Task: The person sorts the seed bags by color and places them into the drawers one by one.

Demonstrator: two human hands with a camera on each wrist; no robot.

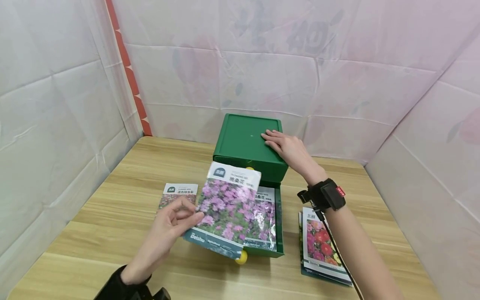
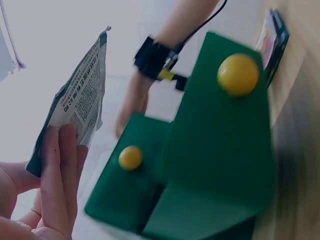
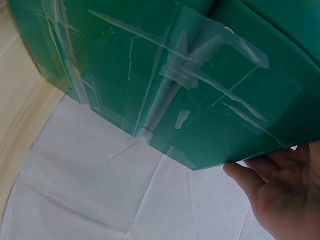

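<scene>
purple-flowered seed packet pinched at its near-left corner between thumb and fingers of left hand, held tilted above open lower drawer of green drawer box. right hand with fingers straight, resting flat on box top. second packet flat on wooden table left of box; packet stack right of drawer.

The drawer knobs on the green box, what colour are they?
Yellow. The drawer knobs are round and show best in the left wrist view, against the green box.
</scene>
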